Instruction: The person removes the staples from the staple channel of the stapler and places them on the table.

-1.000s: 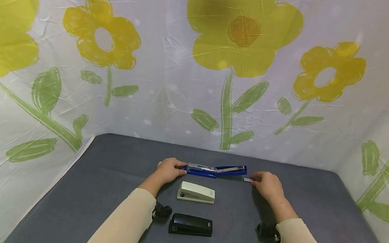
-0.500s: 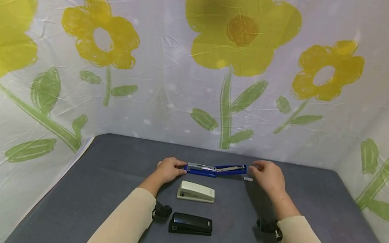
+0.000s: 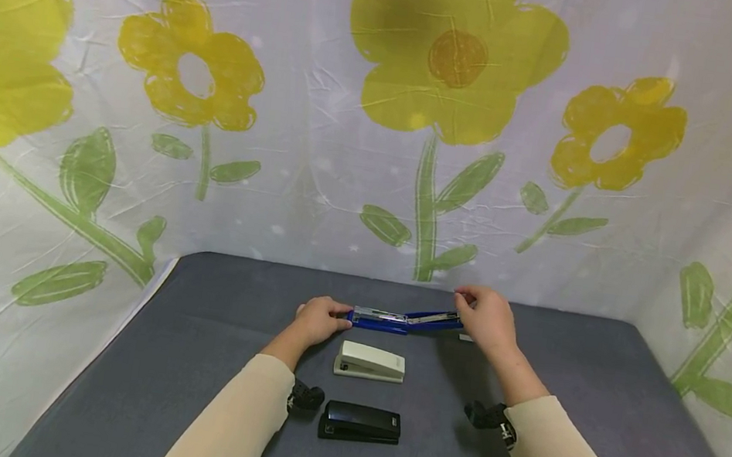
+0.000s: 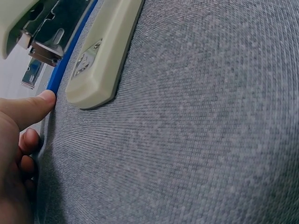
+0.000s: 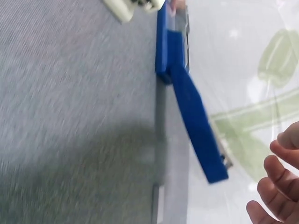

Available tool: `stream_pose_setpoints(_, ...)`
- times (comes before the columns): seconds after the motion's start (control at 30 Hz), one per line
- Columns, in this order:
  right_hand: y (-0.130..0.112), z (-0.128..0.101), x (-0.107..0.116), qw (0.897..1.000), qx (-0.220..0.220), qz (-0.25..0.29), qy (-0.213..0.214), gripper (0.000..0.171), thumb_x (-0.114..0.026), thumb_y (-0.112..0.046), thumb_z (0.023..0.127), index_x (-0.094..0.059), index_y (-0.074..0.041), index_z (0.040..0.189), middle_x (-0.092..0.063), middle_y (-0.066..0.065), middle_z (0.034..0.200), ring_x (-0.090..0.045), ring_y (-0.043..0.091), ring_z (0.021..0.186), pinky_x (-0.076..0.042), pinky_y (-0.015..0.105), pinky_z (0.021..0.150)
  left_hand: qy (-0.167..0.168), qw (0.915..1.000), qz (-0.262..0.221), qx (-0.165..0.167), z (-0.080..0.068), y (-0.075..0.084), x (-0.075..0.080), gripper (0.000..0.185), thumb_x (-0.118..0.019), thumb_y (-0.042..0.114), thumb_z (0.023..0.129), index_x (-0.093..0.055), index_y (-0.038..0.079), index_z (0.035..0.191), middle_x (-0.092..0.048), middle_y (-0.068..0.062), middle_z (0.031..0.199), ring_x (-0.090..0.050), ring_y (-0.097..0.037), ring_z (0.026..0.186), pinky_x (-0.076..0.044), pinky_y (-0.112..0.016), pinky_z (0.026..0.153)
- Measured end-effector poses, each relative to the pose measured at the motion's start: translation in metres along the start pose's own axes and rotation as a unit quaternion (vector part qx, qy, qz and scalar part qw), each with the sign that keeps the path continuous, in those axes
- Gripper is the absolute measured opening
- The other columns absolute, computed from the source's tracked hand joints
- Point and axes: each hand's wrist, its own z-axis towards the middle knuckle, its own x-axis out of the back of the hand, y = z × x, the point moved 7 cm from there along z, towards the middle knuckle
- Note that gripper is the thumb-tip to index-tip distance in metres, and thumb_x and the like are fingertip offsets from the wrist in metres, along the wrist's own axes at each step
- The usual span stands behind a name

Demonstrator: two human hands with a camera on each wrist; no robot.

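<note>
Head view: the opened blue metal-and-plastic stapler (image 3: 405, 318) lies at twelve o'clock on the grey cloth bench (image 3: 179, 358), beyond the cream stapler (image 3: 370, 362). The left hand (image 3: 319, 320) steadies its near end with straight fingers, while the right hand (image 3: 485, 320) pinches its raised lid tip. A slipping pinch could let the lid snap down or skid the stapler off line.

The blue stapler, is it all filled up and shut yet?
Not yet. The blue stapler already lies opened flat on the grey table. The left hand steadies one end; the right hand reaches its lid end. A small strip of staples still lies on the table, and the stapler remains open.
</note>
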Motion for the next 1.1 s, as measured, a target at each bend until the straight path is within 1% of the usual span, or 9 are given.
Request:
stream_pose_setpoints(0.1, -0.008, 0.002, -0.005, 1.0, -0.001, 0.009, -0.003, 0.03, -0.059, -0.02, 0.104, -0.074, -0.005, 0.125, -0.07, 0.011, 0.099, -0.043, 0.017, 0.05, -0.034, 0.033, 0.049, 0.001, 1.0, -0.003, 0.001, 0.0, 0.0, 0.0, 0.037, -0.073, 0.026, 0.097, -0.071, 0.017, 0.134, -0.055, 0.0, 0.083, -0.048, -0.018, 0.076, -0.028, -0.041, 0.079)
stream_pose_setpoints(0.17, -0.014, 0.004, -0.01, 1.0, 0.003, 0.011, -0.005, 0.03, -0.058, -0.019, 0.104, -0.073, -0.006, 0.125, -0.07, 0.011, 0.1, -0.043, 0.017, 0.05, -0.034, 0.033, 0.048, 0.002, 1.0, -0.003, 0.001, -0.001, 0.001, 0.001, 0.037, -0.073, 0.026, 0.097, -0.071, 0.017, 0.134, -0.055, 0.0, 0.083, -0.048, -0.018, 0.077, -0.028, -0.041, 0.08)
stream_pose_setpoints(0.37, -0.033, 0.008, -0.022, 1.0, 0.024, 0.014, -0.009, 0.027, -0.06, -0.018, 0.103, -0.075, -0.006, 0.123, -0.07, 0.011, 0.103, -0.051, 0.017, 0.059, -0.04, 0.035, 0.054, 0.002, 1.0, -0.003, 0.0, -0.001, 0.0, 0.001, 0.037, -0.073, 0.026, 0.098, -0.071, 0.017, 0.134, -0.055, 0.0, 0.083, -0.048, -0.018, 0.077, -0.028, -0.042, 0.08)
stream_pose_setpoints(0.5, -0.046, 0.01, -0.03, 0.999, 0.04, 0.017, -0.013, 0.027, -0.061, -0.018, 0.102, -0.075, -0.006, 0.121, -0.071, 0.01, 0.1, -0.054, 0.017, 0.061, -0.042, 0.036, 0.056, 0.004, 1.0, -0.001, -0.005, 0.0, -0.001, 0.0, 0.037, -0.073, 0.027, 0.097, -0.072, 0.017, 0.133, -0.055, 0.001, 0.083, -0.048, -0.017, 0.076, -0.028, -0.041, 0.079)
stream_pose_setpoints(0.6, -0.055, 0.011, -0.038, 0.999, 0.045, 0.021, -0.019, 0.025, -0.063, -0.017, 0.101, -0.076, -0.006, 0.119, -0.07, 0.008, 0.097, -0.054, 0.016, 0.062, -0.043, 0.035, 0.056, 0.005, 1.0, -0.004, -0.007, 0.0, -0.002, -0.001, 0.037, -0.073, 0.027, 0.097, -0.072, 0.017, 0.133, -0.055, 0.001, 0.083, -0.048, -0.017, 0.076, -0.027, -0.041, 0.079)
stream_pose_setpoints(0.7, -0.061, 0.012, -0.047, 0.998, 0.045, 0.024, -0.03, 0.024, -0.065, -0.017, 0.101, -0.077, -0.007, 0.118, -0.069, 0.007, 0.096, -0.051, 0.015, 0.058, -0.04, 0.033, 0.054, 0.005, 0.9999, -0.007, -0.005, 0.001, -0.003, -0.001, 0.037, -0.073, 0.027, 0.097, -0.072, 0.017, 0.133, -0.056, 0.001, 0.083, -0.049, -0.017, 0.077, -0.027, -0.041, 0.08)
stream_pose_setpoints(0.8, -0.068, 0.013, -0.059, 0.998, 0.044, 0.029, -0.044, 0.024, -0.067, -0.017, 0.1, -0.076, -0.007, 0.12, -0.069, 0.006, 0.096, -0.049, 0.015, 0.055, -0.039, 0.032, 0.053, 0.009, 0.9999, -0.004, -0.005, 0.001, -0.004, 0.0, 0.037, -0.074, 0.027, 0.097, -0.072, 0.017, 0.133, -0.058, 0.001, 0.086, -0.053, -0.019, 0.082, -0.029, -0.042, 0.081)
stream_pose_setpoints(0.97, -0.076, 0.013, -0.079, 0.996, 0.044, 0.031, -0.074, 0.024, -0.069, -0.017, 0.099, -0.075, -0.008, 0.121, -0.068, 0.004, 0.094, -0.054, 0.014, 0.057, -0.044, 0.033, 0.055, 0.01, 0.9999, -0.004, -0.006, 0.004, -0.006, -0.001, 0.038, -0.074, 0.029, 0.096, -0.072, 0.018, 0.133, -0.062, 0.0, 0.091, -0.06, -0.022, 0.09, -0.034, -0.044, 0.085)
stream_pose_setpoints(1.1, -0.079, 0.012, -0.093, 0.993, 0.043, 0.019, -0.105, 0.025, -0.072, -0.016, 0.097, -0.074, -0.008, 0.122, -0.067, 0.002, 0.092, -0.057, 0.014, 0.063, -0.048, 0.035, 0.061, 0.007, 1.0, -0.004, -0.006, 0.007, -0.008, -0.004, 0.038, -0.074, 0.03, 0.096, -0.072, 0.018, 0.132, -0.06, 0.001, 0.089, -0.057, -0.02, 0.085, -0.033, -0.044, 0.085)
